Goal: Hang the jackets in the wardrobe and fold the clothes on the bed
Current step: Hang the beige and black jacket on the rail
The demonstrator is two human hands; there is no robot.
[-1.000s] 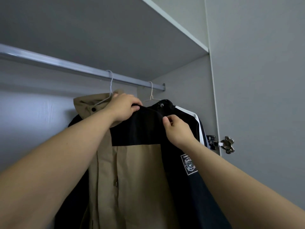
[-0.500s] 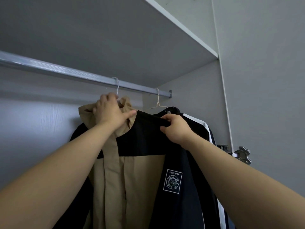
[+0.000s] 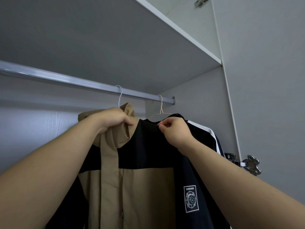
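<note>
the tan and black jacket [image 3: 145, 154] hangs inside the wardrobe from a white hanger [image 3: 120, 96] hooked over the metal rail [image 3: 66, 79]. the left hand [image 3: 113, 120] grips the tan collar just under the hook, fingers curled round the cloth. the right hand [image 3: 175, 131] pinches the black shoulder fabric. just behind, a black jacket with a white stripe [image 3: 208, 134] hangs on a second hanger [image 3: 160, 108], near the door hinge [image 3: 251, 164].

Two bare forearms [image 3: 49, 171], bare left hand [image 3: 113, 120], bare right hand [image 3: 175, 132]
</note>
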